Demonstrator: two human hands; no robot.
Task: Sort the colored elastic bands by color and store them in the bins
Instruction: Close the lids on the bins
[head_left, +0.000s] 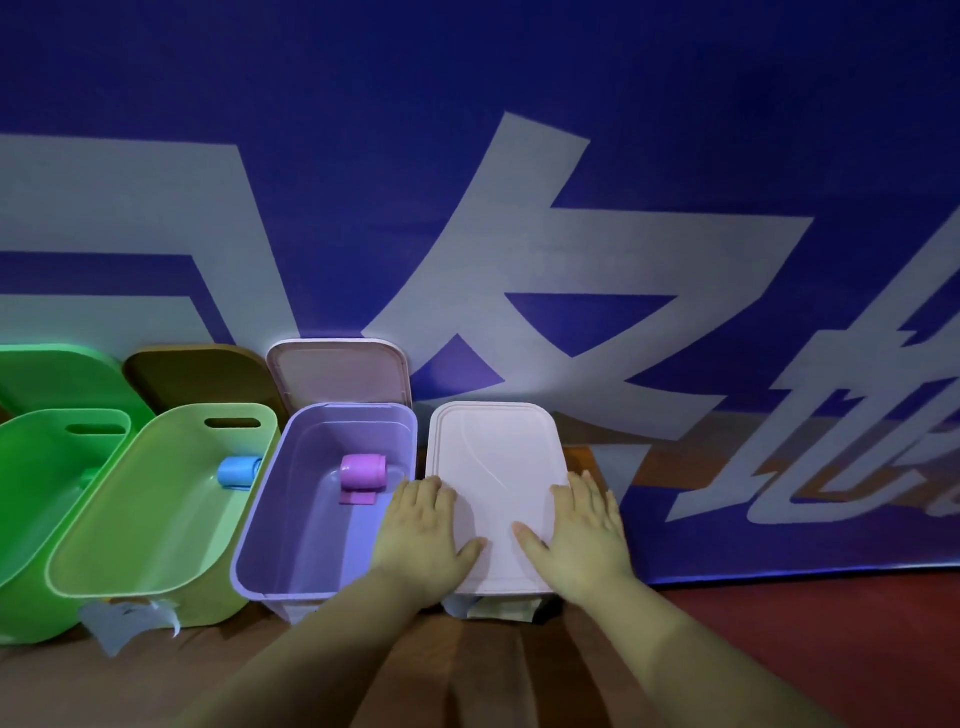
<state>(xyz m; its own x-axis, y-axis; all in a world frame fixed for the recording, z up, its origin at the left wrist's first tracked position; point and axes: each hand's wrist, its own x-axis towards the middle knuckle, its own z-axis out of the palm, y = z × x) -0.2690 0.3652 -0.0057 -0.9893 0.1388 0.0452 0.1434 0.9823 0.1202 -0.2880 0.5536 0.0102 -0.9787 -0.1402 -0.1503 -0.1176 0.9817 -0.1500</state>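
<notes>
Both hands lie flat on the pale pink lid (493, 467), fingers straight: left hand (428, 530), right hand (587, 530), apparently seating it on its bin. Beyond the left fingertips, the purple band roll (363, 472) rests in the purple bin (249, 545); farther left, the blue roll (238, 472) lies in the light green bin (104, 519).

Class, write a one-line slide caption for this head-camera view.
Both hands, left hand and right hand, press the pale pink plastic lid beside the open lilac plastic bin.

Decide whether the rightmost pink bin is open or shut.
Shut: its pink lid lies flat on top, with the left hand and right hand pressing on it.
</notes>
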